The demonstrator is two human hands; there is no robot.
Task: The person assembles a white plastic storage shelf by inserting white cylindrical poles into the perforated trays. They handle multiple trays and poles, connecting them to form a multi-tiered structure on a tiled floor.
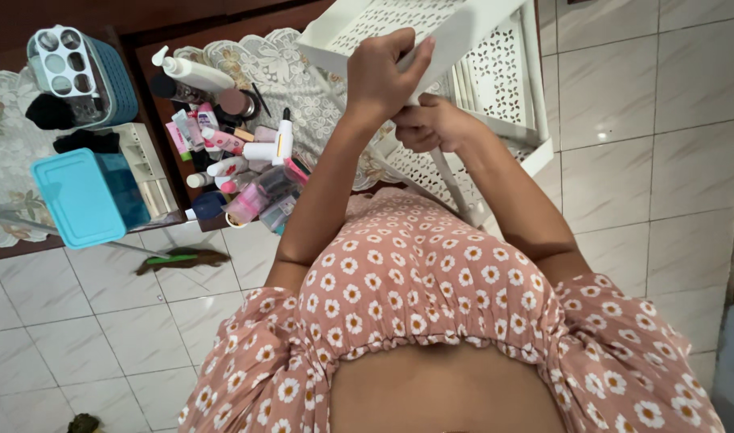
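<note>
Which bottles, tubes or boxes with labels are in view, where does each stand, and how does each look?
Pump bottle: back of the table, lying, white.
Dropper bottle: middle of the table, upright, white with black top.
Pink tubes: left of the dropper bottle, lying in a heap.
Blue box: table's left edge, rectangular, lidded.
Hands: both on the white rack.
</note>
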